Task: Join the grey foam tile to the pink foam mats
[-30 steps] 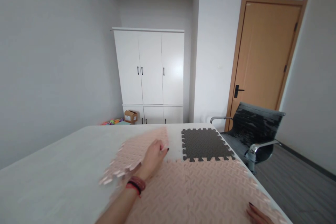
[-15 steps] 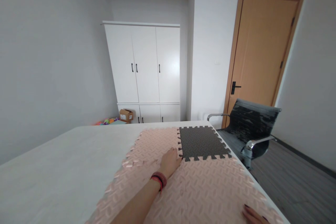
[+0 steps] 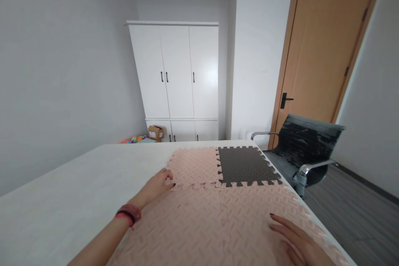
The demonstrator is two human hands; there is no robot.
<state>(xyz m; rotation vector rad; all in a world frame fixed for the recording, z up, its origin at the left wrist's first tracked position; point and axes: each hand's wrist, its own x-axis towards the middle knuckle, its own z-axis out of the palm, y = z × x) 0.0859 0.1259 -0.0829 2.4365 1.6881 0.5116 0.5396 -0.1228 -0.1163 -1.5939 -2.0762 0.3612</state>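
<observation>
Pink foam puzzle mats (image 3: 218, 224) lie joined on the white table (image 3: 77, 191). A further pink tile (image 3: 195, 166) sits at the far side, beside a dark grey tile (image 3: 245, 165). My left hand (image 3: 157, 185) rests at the near left corner of that far pink tile, fingers curled on its toothed edge. Flat on the near pink mat at the lower right lies my right hand (image 3: 296, 241), fingers spread. A red and dark bracelet (image 3: 128, 213) circles my left wrist.
A black office chair (image 3: 305, 149) stands at the table's right. A white cabinet (image 3: 176, 79) and a wooden door (image 3: 324, 50) are at the back. A small cardboard box (image 3: 155, 132) and colourful toys (image 3: 135, 138) lie on the floor.
The far pink tile, lifted and loose a second ago, now lies flat beside the grey tile. My left hand slid to its left corner. My right hand moved further onto the mat.
</observation>
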